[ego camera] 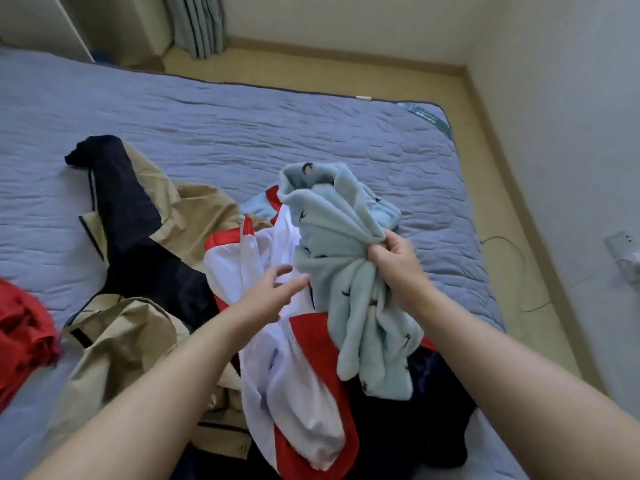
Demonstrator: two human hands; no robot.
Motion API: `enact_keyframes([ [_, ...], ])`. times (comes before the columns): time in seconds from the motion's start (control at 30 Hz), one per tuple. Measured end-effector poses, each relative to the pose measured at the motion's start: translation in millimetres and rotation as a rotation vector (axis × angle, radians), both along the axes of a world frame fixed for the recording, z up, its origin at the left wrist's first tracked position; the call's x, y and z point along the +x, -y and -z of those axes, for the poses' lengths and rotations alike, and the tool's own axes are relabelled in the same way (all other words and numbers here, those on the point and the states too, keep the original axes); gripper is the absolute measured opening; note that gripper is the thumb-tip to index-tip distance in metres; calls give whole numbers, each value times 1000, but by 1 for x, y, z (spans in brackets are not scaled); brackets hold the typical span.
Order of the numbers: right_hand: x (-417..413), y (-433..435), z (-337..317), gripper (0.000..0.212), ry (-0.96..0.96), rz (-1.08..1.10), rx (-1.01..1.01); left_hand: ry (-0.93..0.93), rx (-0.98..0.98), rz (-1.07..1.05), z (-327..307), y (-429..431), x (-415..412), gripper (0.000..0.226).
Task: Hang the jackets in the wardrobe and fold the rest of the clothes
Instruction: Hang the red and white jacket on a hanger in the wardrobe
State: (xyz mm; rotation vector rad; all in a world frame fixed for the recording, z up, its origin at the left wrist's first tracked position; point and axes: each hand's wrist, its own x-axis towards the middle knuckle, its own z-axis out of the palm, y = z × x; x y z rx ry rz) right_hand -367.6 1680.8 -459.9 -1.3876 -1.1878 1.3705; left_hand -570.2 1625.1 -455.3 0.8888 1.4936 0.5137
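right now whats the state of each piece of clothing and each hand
blue fleece: bunched, held up by the right hand
right hand: grips the blue fleece
left hand: open, beside the fleece, holding nothing
white and red jacket: crumpled on the bed, not hung
tan and black jacket: sprawled on the bed, not hung
red garment: crumpled at the left edge

No writing can be read — the green label (425,114) at the far corner of the quilted bed cover (242,133) carries pale print, too small and blurred to make out.
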Motion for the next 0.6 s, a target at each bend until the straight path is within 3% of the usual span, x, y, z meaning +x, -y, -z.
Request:
enact_keyframes([
  [0.03,-19,-3,-21,41,-47,-73,40,213,-28,-58,-16,-8,0,56],
  [0.1,-66,-9,-64,42,-130,-213,77,530,109,-169,-47,-22,-16,58],
  [0.17,-116,-13,-99,46,-149,-338,102,713,281,-365,-75,-25,-51,55],
  [0.3,-217,-3,-149,48,-125,-602,158,358,525,-869,-122,-4,-154,25],
  [0.4,-299,18,-165,62,-58,-804,214,183,509,-1142,-144,20,-243,30],
  [0.5,-364,39,-151,70,26,-911,160,20,387,-1154,-142,55,-318,32],
  [0.6,-387,60,-100,70,186,-962,35,-213,-30,-981,-107,102,-355,40],
])
